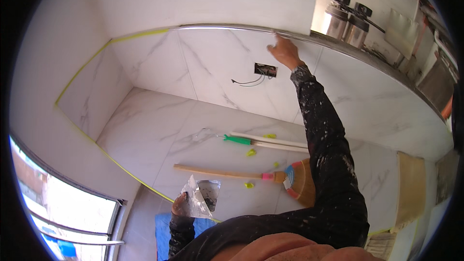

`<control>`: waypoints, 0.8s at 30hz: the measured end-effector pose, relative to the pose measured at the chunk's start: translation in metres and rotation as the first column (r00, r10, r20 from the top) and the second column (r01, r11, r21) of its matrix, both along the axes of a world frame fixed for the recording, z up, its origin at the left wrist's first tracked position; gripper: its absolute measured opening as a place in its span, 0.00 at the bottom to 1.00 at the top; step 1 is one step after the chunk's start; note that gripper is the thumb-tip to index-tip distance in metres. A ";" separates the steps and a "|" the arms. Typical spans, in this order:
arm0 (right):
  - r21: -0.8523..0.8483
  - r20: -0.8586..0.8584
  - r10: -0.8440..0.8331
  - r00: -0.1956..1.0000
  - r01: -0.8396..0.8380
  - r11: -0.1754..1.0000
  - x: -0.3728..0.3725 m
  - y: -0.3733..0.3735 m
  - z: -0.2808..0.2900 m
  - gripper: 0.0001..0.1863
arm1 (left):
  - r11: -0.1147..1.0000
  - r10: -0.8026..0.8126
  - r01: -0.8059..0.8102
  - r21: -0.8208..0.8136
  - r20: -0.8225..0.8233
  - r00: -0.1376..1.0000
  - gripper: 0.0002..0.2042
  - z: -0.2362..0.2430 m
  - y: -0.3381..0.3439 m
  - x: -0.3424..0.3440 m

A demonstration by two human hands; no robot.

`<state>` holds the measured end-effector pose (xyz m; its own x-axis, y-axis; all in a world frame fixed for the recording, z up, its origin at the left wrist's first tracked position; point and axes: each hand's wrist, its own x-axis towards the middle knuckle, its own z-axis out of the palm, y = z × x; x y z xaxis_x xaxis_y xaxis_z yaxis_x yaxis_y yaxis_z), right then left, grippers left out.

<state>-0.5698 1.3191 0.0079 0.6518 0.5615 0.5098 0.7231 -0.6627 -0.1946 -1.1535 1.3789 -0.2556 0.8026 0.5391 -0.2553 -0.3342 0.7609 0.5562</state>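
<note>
My right hand (pixel 286 53) reaches up to the metal trim (pixel 227 28) along the top of the marbled wall tiles. Its index finger touches the trim and its thumb is spread apart; nothing shows in it. Low on the left, my left hand (pixel 180 205) is closed round a flat, pale plate smeared with white filler (pixel 196 202); its exact kind is unclear. Yellow masking tape (pixel 87 75) follows the tile edge on the left and meets the trim's left end. Below my right hand, wires (pixel 249 84) stick out of an electrical box (pixel 266 70) in the wall.
A broom (pixel 299 183) and a green-handled paint roller frame (pixel 237 139) lie on the marbled surface. Crumpled yellow tape bits (pixel 251 152) are scattered there. Beside the held plate is a grey square patch (pixel 211 194). Metal canisters (pixel 337 21) stand beyond the ledge at upper right.
</note>
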 end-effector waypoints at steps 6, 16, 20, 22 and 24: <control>0.238 -0.508 0.464 0.725 -0.400 0.885 -0.028 0.027 -0.023 0.23 | 0.991 0.122 -0.126 -0.042 -0.085 0.989 0.18 -0.012 0.007 -0.005; 0.552 -0.834 0.551 0.040 0.082 0.830 -0.336 -0.151 -0.297 0.08 | 0.977 0.144 -0.151 -0.151 -0.057 0.988 0.16 -0.018 -0.001 -0.022; 0.313 -0.947 0.321 -0.001 0.220 0.924 -0.390 -0.224 -0.301 0.08 | 0.928 0.010 -0.020 0.373 0.030 1.000 0.26 -0.016 -0.013 -0.024; 0.415 -0.886 0.350 0.304 0.184 0.891 -0.387 -0.239 -0.297 0.08 | 0.882 -0.024 0.013 0.472 0.018 1.000 0.28 0.000 -0.028 -0.008; 0.374 -0.910 0.297 0.291 0.264 0.889 -0.371 -0.248 -0.289 0.07 | 0.984 -0.158 0.168 -0.062 0.143 0.977 0.21 0.023 -0.044 0.026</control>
<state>-0.9411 1.0712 -0.2813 0.8065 0.5149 -0.2906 -0.1433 -0.3067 -0.9410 -1.1272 1.3347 -0.2328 0.9082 0.3824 -0.1704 -0.2719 0.8482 0.4545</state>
